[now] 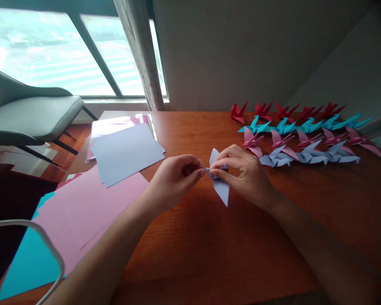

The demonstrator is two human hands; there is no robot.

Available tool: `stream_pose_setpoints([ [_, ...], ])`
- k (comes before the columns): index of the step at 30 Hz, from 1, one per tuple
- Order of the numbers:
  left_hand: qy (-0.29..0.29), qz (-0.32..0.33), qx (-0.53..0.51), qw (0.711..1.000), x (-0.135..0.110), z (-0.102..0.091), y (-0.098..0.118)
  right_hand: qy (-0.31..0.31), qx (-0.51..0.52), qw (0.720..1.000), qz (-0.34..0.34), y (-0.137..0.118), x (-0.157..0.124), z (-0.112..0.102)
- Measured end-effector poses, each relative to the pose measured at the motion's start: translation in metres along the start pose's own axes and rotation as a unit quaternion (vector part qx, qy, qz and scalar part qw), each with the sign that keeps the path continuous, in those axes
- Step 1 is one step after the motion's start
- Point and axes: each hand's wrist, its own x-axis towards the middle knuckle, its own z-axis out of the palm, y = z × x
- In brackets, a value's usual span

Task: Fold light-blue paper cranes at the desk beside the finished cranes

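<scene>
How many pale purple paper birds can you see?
4: the left bird, middle bird and right bird in the nearest row, plus the held bird, pinched by the left hand and right hand. Crowding might hide another.

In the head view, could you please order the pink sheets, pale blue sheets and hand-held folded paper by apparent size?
1. Pink sheets, though nearness may enlarge them
2. Pale blue sheets
3. Folded paper, clearly smallest

We count: five red folded-paper birds [285,113]; five cyan folded-paper birds [308,126]; five pink folded-paper birds [305,140]; three pale-lavender folded-paper birds [311,157]; one separate, winged pale-lavender paper figure [222,191]; one grey padded chair [34,116].
</scene>
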Motion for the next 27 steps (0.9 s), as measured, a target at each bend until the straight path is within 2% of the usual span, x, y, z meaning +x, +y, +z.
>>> stream_pose_setpoints([
  [3, 0.024, 0.036, 0.079, 0.996, -0.0003, 0.001, -0.0014, -0.004, -0.024, 1.0, -0.015, 0.0006, -0.0002, 0.0009],
  [6, 0.058, 0.094, 0.198, 0.974, -0.0008, 0.0018, -0.0034, -0.011, -0.046, 0.999, -0.026, 0.0011, -0.0002, 0.0019],
  [9, 0.07, 0.138, 0.25, 0.956, -0.0015, 0.0024, -0.0047, -0.009, -0.059, 0.998, -0.028, 0.0014, 0.0, 0.0018],
  [17, 0.086, 0.156, 0.26, 0.949, 0.0, 0.0046, -0.0065, 0.011, -0.082, 0.996, -0.031, 0.0024, -0.001, 0.0031],
  [27, 0.124, 0.159, 0.191, 0.96, 0.0005, 0.0103, -0.0066, 0.056, -0.038, 0.998, -0.018, -0.0031, -0.0005, 0.0015],
])
